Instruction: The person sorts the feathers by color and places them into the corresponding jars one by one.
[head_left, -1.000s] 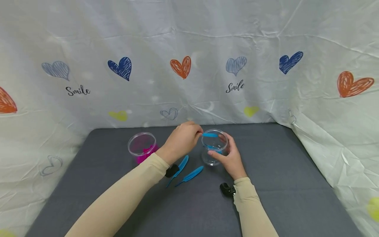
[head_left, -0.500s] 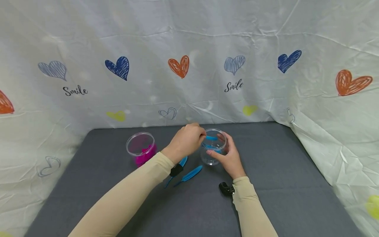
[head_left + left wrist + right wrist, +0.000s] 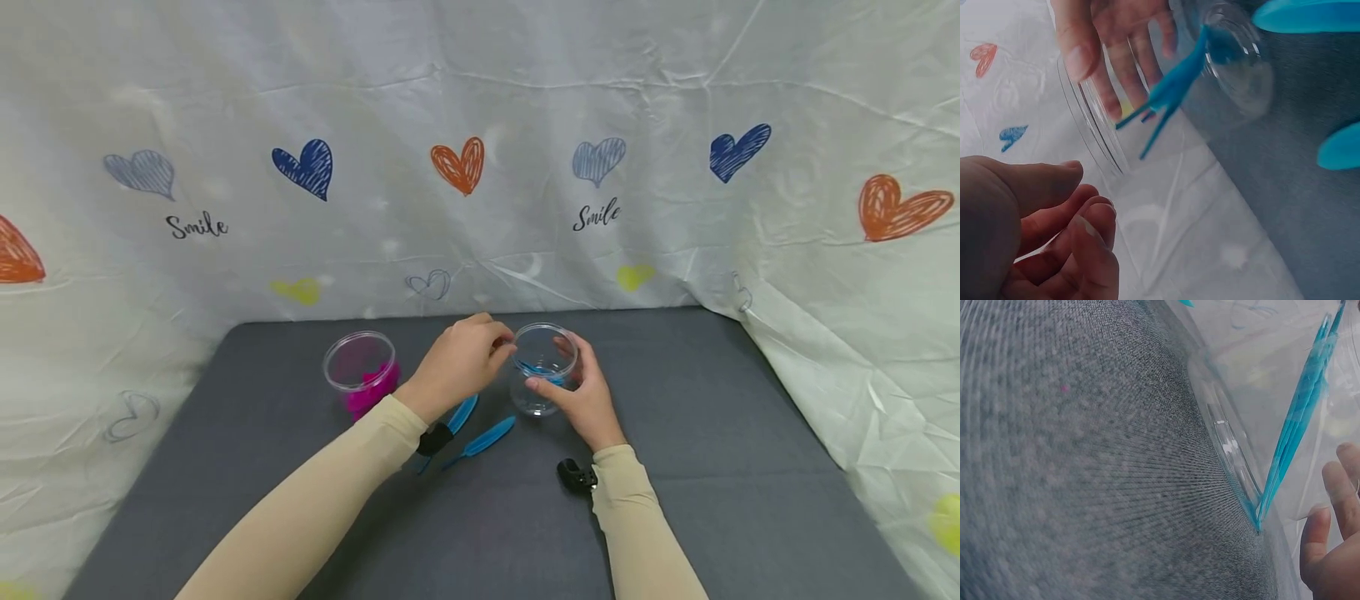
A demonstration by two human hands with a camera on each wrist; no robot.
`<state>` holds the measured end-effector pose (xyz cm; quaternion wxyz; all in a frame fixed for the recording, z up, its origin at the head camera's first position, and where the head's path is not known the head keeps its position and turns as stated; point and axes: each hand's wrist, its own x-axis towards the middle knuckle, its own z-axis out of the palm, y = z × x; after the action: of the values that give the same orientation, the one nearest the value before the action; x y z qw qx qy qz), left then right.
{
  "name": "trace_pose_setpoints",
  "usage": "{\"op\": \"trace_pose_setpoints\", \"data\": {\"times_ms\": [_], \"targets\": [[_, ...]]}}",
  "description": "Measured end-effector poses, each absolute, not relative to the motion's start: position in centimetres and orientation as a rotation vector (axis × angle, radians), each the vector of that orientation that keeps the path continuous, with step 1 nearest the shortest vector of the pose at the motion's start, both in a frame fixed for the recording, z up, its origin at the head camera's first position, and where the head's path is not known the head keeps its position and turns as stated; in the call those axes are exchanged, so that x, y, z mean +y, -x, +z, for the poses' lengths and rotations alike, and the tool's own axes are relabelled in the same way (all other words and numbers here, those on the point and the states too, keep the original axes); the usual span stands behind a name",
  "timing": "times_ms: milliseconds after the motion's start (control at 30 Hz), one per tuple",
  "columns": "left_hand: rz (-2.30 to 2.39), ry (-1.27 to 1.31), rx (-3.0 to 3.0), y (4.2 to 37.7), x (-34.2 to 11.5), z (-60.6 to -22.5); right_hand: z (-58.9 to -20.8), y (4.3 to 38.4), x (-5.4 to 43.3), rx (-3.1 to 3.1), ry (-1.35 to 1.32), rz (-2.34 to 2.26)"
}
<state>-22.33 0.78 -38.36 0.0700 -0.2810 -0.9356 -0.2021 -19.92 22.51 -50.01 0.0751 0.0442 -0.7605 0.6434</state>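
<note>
A clear round jar (image 3: 534,405) stands on the dark table with blue feathers (image 3: 542,372) inside. My right hand (image 3: 587,398) grips it near the rim, thumb in front and fingers round the far side. Just left of the rim, my left hand (image 3: 465,358) hovers with loosely bent fingers and nothing between them, as the left wrist view confirms. Quills of the feathers (image 3: 1175,84) point toward the jar's mouth there. On the cloth between the forearms lie two more blue feathers, one in front (image 3: 489,437) and one (image 3: 462,414) partly hidden by the left wrist.
Behind the left forearm stands a second clear jar (image 3: 330,377) holding bright pink material (image 3: 372,392). A dark cloth covers the table (image 3: 720,433). Pale curtains (image 3: 525,108) printed with hearts hang around its back and sides.
The blue feather pinched in my left hand went into the jar and was let go. The left fingers then loosened and moved slightly left of the rim; my right hand kept its grip.
</note>
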Motion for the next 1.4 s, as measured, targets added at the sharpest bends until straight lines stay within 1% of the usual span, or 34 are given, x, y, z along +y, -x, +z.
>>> {"op": "trace_pose_setpoints", "data": {"times_ms": [167,433,833,1033,1400], "targets": [[-0.673,0.778,-2.825,21.2,-1.7,-39.2,-50.1,20.0,22.2,-2.278,-0.149,1.928],[-0.663,0.752,-2.894,18.6,-4.8,-41.9,-50.0,19.6,22.4,-2.278,-0.14,1.924],[-0.737,0.513,-3.118,16.0,-9.1,-44.5,-49.9,19.3,22.4,-2.281,-0.13,1.901],[-0.784,0.44,-3.183,15.5,-9.6,-45.2,-49.9,19.2,22.3,-2.267,-0.138,1.912],[-0.777,0.427,-3.159,15.3,-9.5,-45.8,-50.1,19.3,22.2,-2.285,-0.137,1.901]]}}
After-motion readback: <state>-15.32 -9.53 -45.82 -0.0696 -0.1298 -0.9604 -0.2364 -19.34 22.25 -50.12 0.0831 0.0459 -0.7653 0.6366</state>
